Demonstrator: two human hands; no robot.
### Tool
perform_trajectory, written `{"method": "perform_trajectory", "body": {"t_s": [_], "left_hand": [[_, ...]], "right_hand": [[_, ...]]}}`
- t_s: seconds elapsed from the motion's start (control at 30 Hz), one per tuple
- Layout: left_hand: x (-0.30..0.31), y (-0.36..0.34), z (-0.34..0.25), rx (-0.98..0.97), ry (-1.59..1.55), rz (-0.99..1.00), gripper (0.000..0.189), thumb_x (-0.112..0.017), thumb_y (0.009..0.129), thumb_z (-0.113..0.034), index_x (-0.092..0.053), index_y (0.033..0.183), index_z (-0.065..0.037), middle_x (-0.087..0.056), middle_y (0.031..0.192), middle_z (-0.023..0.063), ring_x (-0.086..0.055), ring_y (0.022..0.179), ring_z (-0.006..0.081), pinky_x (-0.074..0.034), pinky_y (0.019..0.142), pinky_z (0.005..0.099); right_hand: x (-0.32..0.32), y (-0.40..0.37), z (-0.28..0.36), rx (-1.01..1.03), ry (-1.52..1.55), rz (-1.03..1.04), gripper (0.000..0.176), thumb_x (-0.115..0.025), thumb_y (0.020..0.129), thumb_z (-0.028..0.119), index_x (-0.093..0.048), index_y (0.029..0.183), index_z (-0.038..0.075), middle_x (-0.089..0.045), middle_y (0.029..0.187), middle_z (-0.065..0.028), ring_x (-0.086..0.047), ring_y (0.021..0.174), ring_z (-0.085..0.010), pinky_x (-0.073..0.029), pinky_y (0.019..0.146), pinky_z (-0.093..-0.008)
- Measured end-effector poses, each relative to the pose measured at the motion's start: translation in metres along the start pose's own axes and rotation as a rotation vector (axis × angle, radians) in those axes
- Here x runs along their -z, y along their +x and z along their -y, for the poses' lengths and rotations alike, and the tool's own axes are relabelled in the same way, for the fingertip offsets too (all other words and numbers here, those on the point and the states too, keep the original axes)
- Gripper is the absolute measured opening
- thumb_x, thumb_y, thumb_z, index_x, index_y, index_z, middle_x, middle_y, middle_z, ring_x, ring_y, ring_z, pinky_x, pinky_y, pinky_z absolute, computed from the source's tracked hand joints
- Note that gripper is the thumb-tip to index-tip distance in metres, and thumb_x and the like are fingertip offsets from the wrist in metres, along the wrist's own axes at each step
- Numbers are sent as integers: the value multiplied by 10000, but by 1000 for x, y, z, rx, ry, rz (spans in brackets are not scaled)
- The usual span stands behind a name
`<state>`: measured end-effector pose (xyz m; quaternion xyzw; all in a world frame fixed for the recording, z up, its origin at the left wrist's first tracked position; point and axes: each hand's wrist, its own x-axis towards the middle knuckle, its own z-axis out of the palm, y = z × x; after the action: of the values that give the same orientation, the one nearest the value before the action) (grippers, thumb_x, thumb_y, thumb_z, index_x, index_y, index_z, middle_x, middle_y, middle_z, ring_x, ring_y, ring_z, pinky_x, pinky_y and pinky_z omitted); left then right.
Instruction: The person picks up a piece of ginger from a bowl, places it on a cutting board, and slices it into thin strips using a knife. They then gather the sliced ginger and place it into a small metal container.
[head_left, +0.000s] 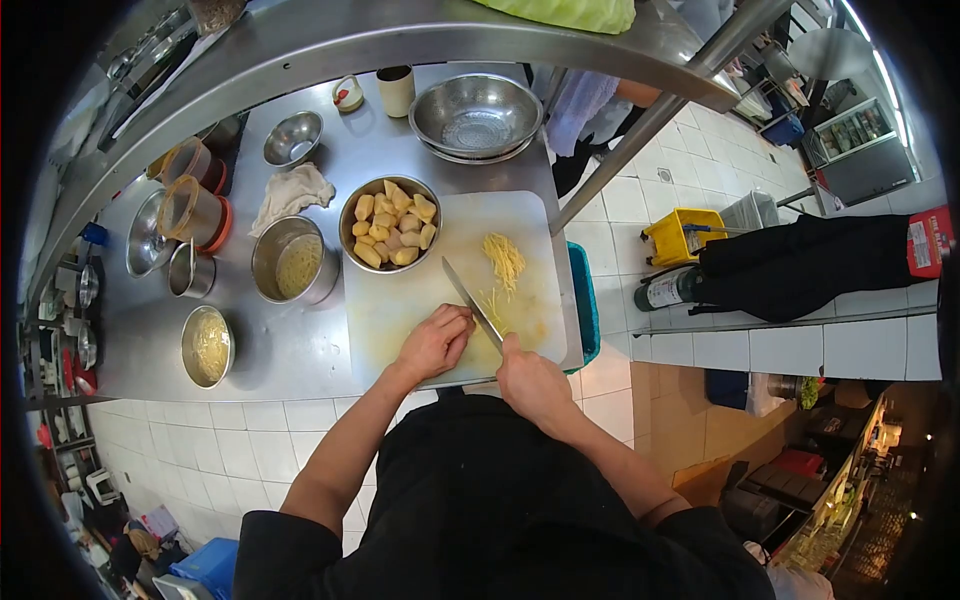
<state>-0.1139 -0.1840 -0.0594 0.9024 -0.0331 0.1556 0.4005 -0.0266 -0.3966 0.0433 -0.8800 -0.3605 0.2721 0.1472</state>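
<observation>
White cutting board, bearing a kitchen knife whose long axis slants forward-left from the right hand, closed round its handle; left hand curled just left of the blade, any contents indeterminable; yellow shreds lie right.

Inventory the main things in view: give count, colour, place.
Table: one, silver, centre
Cutting board: one, white, table's right end
Knife: one, silver-bladed, over the board
Shreds: one main pile, yellow, on the board
Chunks: many, pale yellow, in a steel bowl
Large bowls: at least two, silver, stacked behind the board
Small bowl: one, silver, table's far side
Pot: one, silver, left of the board
Cloth: one, off-white, behind the pot
Bucket: one, yellow, right side
Left hand: one, bare, beside the knife
Right hand: one, bare, gripping the knife
</observation>
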Motion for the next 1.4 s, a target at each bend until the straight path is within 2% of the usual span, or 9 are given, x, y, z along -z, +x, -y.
{"method": "perform_trajectory", "body": {"t_s": [0.07, 0.33, 0.57, 0.77, 0.9, 1.07, 1.2, 1.27, 1.4], "left_hand": [[-1, 0, -2, 26, -5, 2, 128, -718, 982, -18, -727, 1110, -21, -748, 1251, 141, -704, 1187, 356, -604, 994, 441], [-9, 2, -4, 193, -177, -99, 145, -725, 1012, -55, -757, 1153, -49, -759, 1208, 126, -714, 1153, 373, -600, 989, 449], [-6, 2, -7, 170, -147, -104, 130, -718, 1014, -47, -765, 1135, -40, -776, 1183, 128, -720, 1133, 375, -601, 985, 451], [-5, 1, -3, 120, -121, -91, 136, -732, 1021, -58, -773, 1150, -37, -782, 1182, 133, -722, 1118, 372, -604, 978, 454], [-4, 2, -5, 117, -139, -101, 130, -734, 1030, -66, -773, 1149, -34, -785, 1168, 130, -723, 1116, 367, -604, 975, 456], [-5, 2, -7, 127, -111, -99, 127, -740, 1031, -69, -772, 1149, -35, -785, 1169, 123, -722, 1113, 363, -604, 969, 454], [-4, 1, -6, 122, -113, -100, 121, -738, 1034, -72, -773, 1146, -43, -783, 1173, 119, -721, 1113, 361, -604, 970, 453], [-6, 1, -7, 143, -115, -107, 121, -737, 1034, -74, -772, 1146, -46, -782, 1173, 118, -721, 1113, 360, -603, 971, 453], [-8, 0, -6, 109, -89, -111, 122, -741, 1033, -72, -773, 1149, -54, -779, 1169, 116, -721, 1117, 358, -604, 967, 451]], "right_hand": [[-27, 12, -14, 24, 32, -36, 223, -587, 1030, 118, -520, 1159, -51, -750, 846, -350, -757, 833, -566, -593, 767, -662], [-26, 25, -15, 33, 24, -15, 213, -589, 1032, 126, -519, 1137, -45, -753, 849, -332, -767, 841, -538, -595, 779, -646], [22, -12, 8, 49, -9, 39, 210, -583, 1035, 131, -526, 1135, -44, -763, 858, -313, -769, 842, -531, -599, 782, -639], [-26, 22, -10, 41, 4, -3, 216, -590, 1035, 131, -527, 1129, -53, -762, 876, -329, -761, 860, -549, -598, 803, -639], [4, 6, 2, 43, -4, 20, 231, -591, 1033, 131, -531, 1137, -66, -759, 879, -342, -760, 861, -553, -598, 800, -641], [-27, 22, -6, 46, 17, -2, 253, -592, 1036, 149, -543, 1143, -75, -756, 860, -341, -761, 854, -555, -597, 797, -650], [-5, 11, -1, 38, -3, -11, 255, -596, 1028, 145, -556, 1141, -80, -754, 849, -340, -765, 851, -552, -601, 790, -644], [6, -2, 8, 13, -4, 28, 326, -614, 993, 128, -597, 1233, -92, -783, 880, -316, -794, 847, -512, -619, 782, -633], [-33, 23, -10, 44, -30, -37, 337, -617, 989, 127, -595, 1244, -92, -783, 880, -315, -795, 850, -511, -621, 781, -631]]}}
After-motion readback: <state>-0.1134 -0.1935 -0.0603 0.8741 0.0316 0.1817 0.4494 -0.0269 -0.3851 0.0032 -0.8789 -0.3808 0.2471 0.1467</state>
